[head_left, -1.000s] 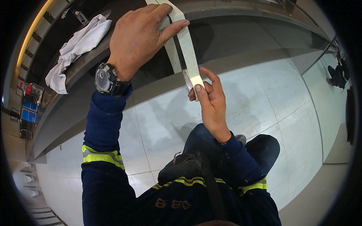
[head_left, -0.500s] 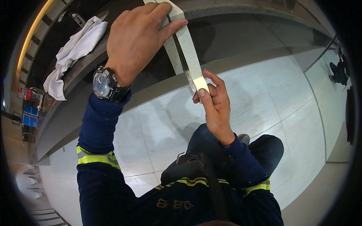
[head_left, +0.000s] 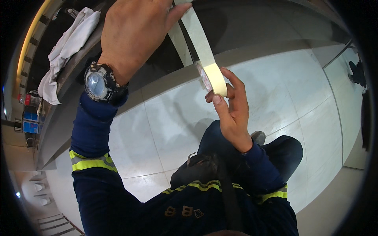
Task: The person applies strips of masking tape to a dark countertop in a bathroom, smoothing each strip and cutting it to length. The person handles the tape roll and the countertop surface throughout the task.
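A roll of pale yellow masking tape (head_left: 216,80) is gripped by my right hand (head_left: 235,110), thumb on its near edge and fingers around its side. From the roll a length of tape (head_left: 195,34) runs taut up to my left hand (head_left: 136,33) at the top edge of the view. My left thumb presses at the strip's upper end; the other fingertips are cut off by the frame. Another pale strip (head_left: 180,46) lies beside it on the dark, glossy counter front (head_left: 244,29). A black watch (head_left: 97,83) is on my left wrist.
A white cloth (head_left: 73,49) drapes over the counter edge at left. Beyond it are blue boxes (head_left: 30,122) and a red-capped bottle (head_left: 26,99). Pale tiles (head_left: 136,137) cover the floor under my bent legs. Dark objects (head_left: 356,74) sit at the far right.
My right hand has moved slightly right and turned the roll, so more of its face and side shows. My left hand has shifted up and left, its fingertips leaving the frame.
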### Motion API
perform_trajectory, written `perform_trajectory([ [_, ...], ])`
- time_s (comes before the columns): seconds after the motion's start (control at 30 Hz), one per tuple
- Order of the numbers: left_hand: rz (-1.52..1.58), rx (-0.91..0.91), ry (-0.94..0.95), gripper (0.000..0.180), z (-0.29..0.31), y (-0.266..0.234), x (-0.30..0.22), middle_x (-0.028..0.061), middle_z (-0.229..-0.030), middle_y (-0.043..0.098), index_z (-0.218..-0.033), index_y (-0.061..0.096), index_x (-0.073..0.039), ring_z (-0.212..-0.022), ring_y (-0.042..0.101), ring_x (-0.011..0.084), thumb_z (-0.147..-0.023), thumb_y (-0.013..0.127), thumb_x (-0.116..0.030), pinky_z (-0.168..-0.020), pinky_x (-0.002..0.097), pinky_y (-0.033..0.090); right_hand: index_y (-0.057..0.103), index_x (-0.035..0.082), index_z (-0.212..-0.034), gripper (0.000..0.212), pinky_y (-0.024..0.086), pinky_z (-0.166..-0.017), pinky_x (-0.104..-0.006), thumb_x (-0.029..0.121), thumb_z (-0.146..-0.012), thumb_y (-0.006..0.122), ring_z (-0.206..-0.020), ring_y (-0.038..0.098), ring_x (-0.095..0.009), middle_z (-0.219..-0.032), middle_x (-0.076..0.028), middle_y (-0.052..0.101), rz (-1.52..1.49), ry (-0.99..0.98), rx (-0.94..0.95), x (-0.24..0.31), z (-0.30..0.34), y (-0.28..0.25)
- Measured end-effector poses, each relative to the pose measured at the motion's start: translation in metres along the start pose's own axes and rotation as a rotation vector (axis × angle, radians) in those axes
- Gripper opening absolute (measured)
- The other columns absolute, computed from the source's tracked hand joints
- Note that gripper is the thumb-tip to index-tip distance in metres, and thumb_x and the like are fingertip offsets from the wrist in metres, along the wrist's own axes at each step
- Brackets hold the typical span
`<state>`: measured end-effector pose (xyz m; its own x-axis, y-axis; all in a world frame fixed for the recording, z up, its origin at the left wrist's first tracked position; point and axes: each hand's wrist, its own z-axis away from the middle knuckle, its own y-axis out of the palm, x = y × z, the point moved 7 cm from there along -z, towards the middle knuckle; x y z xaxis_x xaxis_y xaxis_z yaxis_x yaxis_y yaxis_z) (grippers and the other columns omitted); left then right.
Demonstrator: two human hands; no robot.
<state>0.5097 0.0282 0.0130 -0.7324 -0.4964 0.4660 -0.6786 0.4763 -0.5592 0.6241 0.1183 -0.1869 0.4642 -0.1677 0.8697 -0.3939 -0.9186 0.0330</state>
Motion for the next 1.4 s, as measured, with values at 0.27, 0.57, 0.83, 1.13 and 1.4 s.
perform_trajectory([
  [0.27,-0.094,0.056,0.073,0.031,-0.002,0.003,-0.007,0.0115,-0.091,0.064,-0.108,0.06,-0.003,-0.08,0.065,0.0305,-0.086,0.076,-0.018,-0.072,0.0409,0.051,0.036,-0.001,-0.154,0.068,0.054,-0.094,-0.0353,0.011,-0.094,0.065,-0.1,0.067,-0.018,-0.117,-0.016,0.067,-0.06,-0.006,-0.026,0.022,0.0,-0.003],
  [0.57,-0.142,0.026,0.188,0.029,0.001,0.011,-0.013,0.0119,-0.088,0.059,-0.109,0.055,-0.002,-0.079,0.064,0.0304,-0.088,0.072,-0.014,-0.071,0.0405,0.052,0.042,-0.001,-0.152,0.062,0.053,-0.085,-0.0323,0.025,-0.101,0.066,-0.086,0.067,-0.014,-0.107,-0.014,0.068,-0.067,0.052,-0.044,0.004,0.002,-0.011],
  [0.83,-0.098,0.051,0.168,0.029,-0.004,0.009,-0.01,0.0123,-0.089,0.06,-0.105,0.054,-0.003,-0.081,0.064,0.0312,-0.087,0.073,-0.014,-0.072,0.0417,0.052,0.046,-0.001,-0.151,0.048,0.05,-0.076,-0.0239,0.023,-0.11,0.053,-0.077,0.061,-0.01,-0.098,-0.013,0.071,-0.08,0.397,-0.057,-0.082,0.039,-0.004],
  [1.13,-0.068,0.031,0.205,0.031,-0.001,0.006,-0.008,0.0118,-0.09,0.061,-0.103,0.054,-0.004,-0.083,0.065,0.0331,-0.085,0.076,-0.014,-0.073,0.0423,0.053,0.06,-0.001,-0.134,0.034,0.053,-0.069,-0.0258,0.021,-0.109,0.054,-0.074,0.063,-0.011,-0.092,-0.009,0.074,-0.2,0.492,0.052,-0.125,-0.007,0.014],
  [1.4,0.007,-0.159,0.269,0.032,0.004,-0.001,-0.004,0.0113,-0.088,0.061,-0.103,0.055,-0.004,-0.084,0.065,0.0325,-0.083,0.078,-0.013,-0.073,0.0431,0.052,0.069,0.001,-0.106,0.031,0.049,-0.067,-0.0256,0.03,-0.107,0.061,-0.073,0.061,-0.009,-0.086,-0.006,0.074,-0.213,0.506,-0.036,-0.138,-0.019,0.026],
])
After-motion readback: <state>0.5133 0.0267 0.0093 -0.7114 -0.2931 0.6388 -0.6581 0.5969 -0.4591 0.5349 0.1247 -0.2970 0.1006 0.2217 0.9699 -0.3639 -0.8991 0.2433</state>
